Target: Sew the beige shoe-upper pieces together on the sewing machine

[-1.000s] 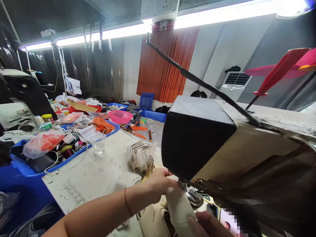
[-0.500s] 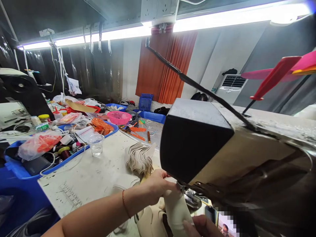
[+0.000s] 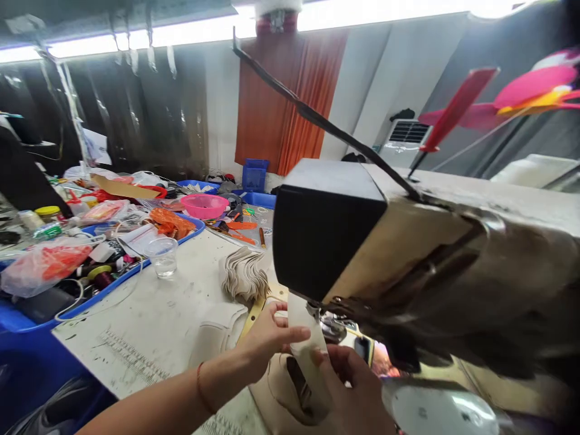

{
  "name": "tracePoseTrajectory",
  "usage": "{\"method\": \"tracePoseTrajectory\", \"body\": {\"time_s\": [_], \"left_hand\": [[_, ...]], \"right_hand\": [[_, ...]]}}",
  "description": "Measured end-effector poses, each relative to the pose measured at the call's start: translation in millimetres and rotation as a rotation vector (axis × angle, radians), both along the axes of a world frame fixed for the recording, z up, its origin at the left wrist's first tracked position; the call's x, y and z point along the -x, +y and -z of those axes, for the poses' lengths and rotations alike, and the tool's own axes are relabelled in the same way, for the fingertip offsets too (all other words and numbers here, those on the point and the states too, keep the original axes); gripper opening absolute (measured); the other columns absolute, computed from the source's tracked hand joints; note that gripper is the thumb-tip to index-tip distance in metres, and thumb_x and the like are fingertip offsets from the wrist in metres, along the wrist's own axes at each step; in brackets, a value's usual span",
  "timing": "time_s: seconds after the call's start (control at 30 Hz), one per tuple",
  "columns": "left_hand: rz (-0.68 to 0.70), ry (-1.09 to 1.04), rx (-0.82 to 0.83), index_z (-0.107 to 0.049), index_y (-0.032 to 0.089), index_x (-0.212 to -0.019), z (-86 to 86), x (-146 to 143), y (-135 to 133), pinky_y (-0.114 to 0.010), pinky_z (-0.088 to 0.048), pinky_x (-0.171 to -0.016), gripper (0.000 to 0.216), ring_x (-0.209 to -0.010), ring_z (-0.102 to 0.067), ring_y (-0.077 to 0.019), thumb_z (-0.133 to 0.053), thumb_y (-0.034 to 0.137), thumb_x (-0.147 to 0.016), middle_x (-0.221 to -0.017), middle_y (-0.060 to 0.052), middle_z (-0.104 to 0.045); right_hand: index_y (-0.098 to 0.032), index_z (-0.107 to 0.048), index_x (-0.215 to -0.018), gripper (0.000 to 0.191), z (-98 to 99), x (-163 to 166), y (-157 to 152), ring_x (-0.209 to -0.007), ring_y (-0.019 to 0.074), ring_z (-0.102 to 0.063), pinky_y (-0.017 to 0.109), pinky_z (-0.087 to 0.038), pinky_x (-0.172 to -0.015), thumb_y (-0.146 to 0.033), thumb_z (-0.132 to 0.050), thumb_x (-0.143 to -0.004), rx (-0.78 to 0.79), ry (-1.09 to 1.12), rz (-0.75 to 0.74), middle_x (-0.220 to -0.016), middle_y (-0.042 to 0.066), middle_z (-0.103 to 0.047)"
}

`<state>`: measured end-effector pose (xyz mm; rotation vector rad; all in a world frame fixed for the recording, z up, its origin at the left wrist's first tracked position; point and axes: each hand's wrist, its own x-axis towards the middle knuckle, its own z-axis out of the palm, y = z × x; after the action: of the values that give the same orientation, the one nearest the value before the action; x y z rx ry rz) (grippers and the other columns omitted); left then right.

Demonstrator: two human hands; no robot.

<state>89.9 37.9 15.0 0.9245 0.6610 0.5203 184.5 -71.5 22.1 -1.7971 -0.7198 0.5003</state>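
Note:
My left hand pinches the left edge of a cream fabric piece held upright under the head of a sewing machine. My right hand grips the same piece from below and to the right, thumb pressed on its face. The piece's top edge sits just left of the machine's metal presser foot. A red cord bracelet circles my left wrist. Under my hands lies more cream material, partly hidden.
A fanned stack of beige cut pieces lies on the white worktable, beside a clear plastic cup. A blue tray full of spools and bags sits left. A pink bowl and blue bins stand farther back.
The view has shifted down and closer. My right hand has risen into view and taken hold of the fabric piece; my left hand has moved from the needle area to the piece's left edge.

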Motion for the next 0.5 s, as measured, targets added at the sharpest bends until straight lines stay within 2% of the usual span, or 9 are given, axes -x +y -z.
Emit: {"method": "tracePoseTrajectory", "body": {"time_s": [0.07, 0.13, 0.27, 0.37, 0.5], "left_hand": [[0.002, -0.043, 0.019, -0.046, 0.015, -0.107, 1.1, 8.6, -13.8, -0.029, -0.047, -0.07, 0.07, -0.078, -0.064, -0.0198, -0.084, 0.026, -0.051, -0.087, -0.009, -0.069], [0.012, -0.094, 0.032, -0.05, 0.014, -0.102, 0.9, 10.8, -21.9, -0.029, -0.047, -0.074, 0.063, -0.079, -0.064, -0.0193, -0.084, 0.025, -0.051, -0.086, -0.009, -0.069], [0.047, -0.166, 0.064, -0.059, 0.011, -0.092, -0.2, 5.7, -23.6, -0.025, -0.046, -0.069, 0.048, -0.073, -0.062, -0.0154, -0.082, 0.025, -0.053, -0.083, -0.008, -0.069], [0.047, -0.16, 0.078, -0.061, 0.011, -0.088, 0.5, 3.2, -21.6, -0.023, -0.044, -0.064, 0.045, -0.068, -0.06, -0.0135, -0.082, 0.023, -0.051, -0.079, -0.007, -0.067], [0.04, -0.122, 0.089, -0.061, 0.011, -0.086, 2.6, 1.4, -22.4, -0.022, -0.043, -0.06, 0.043, -0.066, -0.059, -0.0127, -0.08, 0.023, -0.049, -0.078, -0.006, -0.066]], "right_hand": [[-0.023, -0.064, -0.072, 0.027, 1.8, 1.9, -2.0, -0.06, 0.0167, -0.056, 0.028, -0.043, -0.059, -0.05, -0.062, -0.069, -0.001, 0.045, -0.011, -0.061, -0.002, -0.065], [-0.022, -0.064, -0.077, 0.029, 3.4, 1.4, -4.2, -0.064, 0.0173, -0.06, 0.027, -0.046, -0.062, -0.05, -0.062, -0.069, 0.019, 0.065, -0.012, -0.067, -0.001, -0.067], [-0.022, -0.066, -0.088, 0.037, 7.2, -6.7, -13.6, -0.079, 0.0209, -0.066, 0.029, -0.05, -0.072, -0.053, -0.063, -0.068, 0.08, 0.093, -0.034, -0.083, 0.001, -0.072], [-0.022, -0.069, -0.082, 0.036, 14.0, -15.9, -23.7, -0.086, 0.0254, -0.066, 0.033, -0.049, -0.079, -0.054, -0.066, -0.064, 0.128, 0.082, -0.053, -0.086, 0.004, -0.074], [-0.022, -0.07, -0.075, 0.036, 25.8, -19.7, -31.2, -0.079, 0.0272, -0.067, 0.035, -0.051, -0.07, -0.055, -0.069, -0.06, 0.161, 0.03, -0.015, -0.081, 0.004, -0.073]]}}
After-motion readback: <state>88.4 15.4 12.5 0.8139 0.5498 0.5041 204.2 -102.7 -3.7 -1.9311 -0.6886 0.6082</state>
